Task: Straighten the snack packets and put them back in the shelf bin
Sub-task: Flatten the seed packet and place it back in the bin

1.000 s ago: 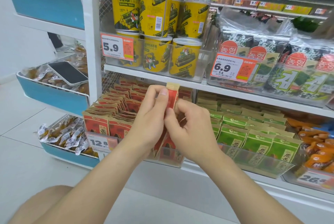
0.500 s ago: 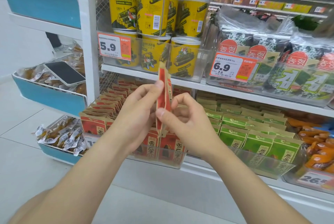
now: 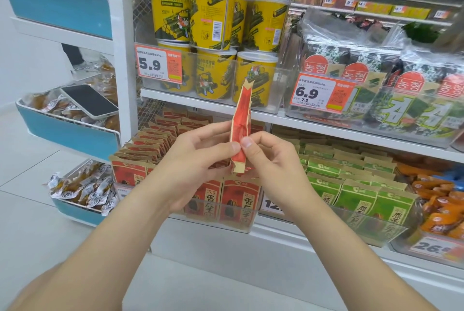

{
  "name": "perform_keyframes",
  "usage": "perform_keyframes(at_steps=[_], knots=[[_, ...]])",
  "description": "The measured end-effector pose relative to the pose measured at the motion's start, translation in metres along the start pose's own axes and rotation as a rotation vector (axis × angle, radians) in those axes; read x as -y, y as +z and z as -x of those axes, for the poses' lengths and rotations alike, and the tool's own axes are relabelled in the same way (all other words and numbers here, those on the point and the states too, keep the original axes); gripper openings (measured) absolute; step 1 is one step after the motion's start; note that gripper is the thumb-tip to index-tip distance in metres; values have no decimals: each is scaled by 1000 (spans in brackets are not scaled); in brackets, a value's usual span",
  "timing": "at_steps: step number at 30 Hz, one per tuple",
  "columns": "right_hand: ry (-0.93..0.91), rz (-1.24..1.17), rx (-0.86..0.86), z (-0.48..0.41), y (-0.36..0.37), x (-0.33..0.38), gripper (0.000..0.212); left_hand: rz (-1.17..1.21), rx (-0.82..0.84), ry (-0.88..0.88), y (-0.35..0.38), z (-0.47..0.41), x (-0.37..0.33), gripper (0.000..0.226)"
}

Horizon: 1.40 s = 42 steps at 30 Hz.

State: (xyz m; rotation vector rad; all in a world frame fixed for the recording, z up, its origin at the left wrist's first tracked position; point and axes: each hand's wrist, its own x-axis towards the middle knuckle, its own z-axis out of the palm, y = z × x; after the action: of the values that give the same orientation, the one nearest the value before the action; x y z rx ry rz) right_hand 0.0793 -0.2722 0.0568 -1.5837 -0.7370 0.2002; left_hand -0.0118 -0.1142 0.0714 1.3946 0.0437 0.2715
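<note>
A red and tan snack packet [image 3: 241, 122] stands edge-on and upright in front of the shelves, raised clear of its bin. My left hand [image 3: 198, 160] pinches its lower part from the left with thumb and fingers. From the right, my right hand [image 3: 273, 160] pinches the same spot, the two thumbs almost touching. Below and behind them, a clear shelf bin [image 3: 241, 220] holds rows of matching red packets [image 3: 150, 144], standing upright.
Green packets [image 3: 351, 185] fill the bin to the right, with orange snacks [image 3: 442, 200] beyond. Yellow tubs [image 3: 213, 16] and seaweed packs [image 3: 376, 89] sit on the shelf above. A phone [image 3: 88, 101] lies on wrapped snacks in a blue rack at left.
Both hands have lifted the red packet up out of the bin. It has turned edge-on toward me and now stands taller in front of the yellow tubs.
</note>
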Motion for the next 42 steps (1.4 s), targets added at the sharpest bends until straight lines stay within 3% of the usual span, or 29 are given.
perform_keyframes(at_steps=[5, 10, 17, 23, 26, 33, 39, 41, 42], knots=[[29, -44, -14, -1, 1, -1, 26, -36, -7, 15, -5, 0, 2, 37], [27, 1, -61, -1, 2, -4, 34, -137, -89, 30, -8, 1, 3, 22], [-37, 40, -126, 1, 2, -1, 45, -337, -57, 75, -8, 9, 0, 29], [49, 24, -106, 2, 2, 1, 49, -445, -36, 116, -13, 7, 7, 7], [47, -1, -49, 2, -1, 3, 37, -399, -40, 107, -12, 7, 8, 10], [-99, 120, -27, 2, -4, -6, 34, -191, -106, 14, -8, 5, 8, 15], [-99, 101, -12, 2, -5, -6, 27, -153, -131, -2, -1, 2, 12, 15], [-102, 196, -43, 5, -3, -2, 27, -156, -171, 41, 5, 4, 12, 6], [-129, 299, -57, 7, -2, -1, 29, -188, -191, 76, 8, 5, 12, 14]])
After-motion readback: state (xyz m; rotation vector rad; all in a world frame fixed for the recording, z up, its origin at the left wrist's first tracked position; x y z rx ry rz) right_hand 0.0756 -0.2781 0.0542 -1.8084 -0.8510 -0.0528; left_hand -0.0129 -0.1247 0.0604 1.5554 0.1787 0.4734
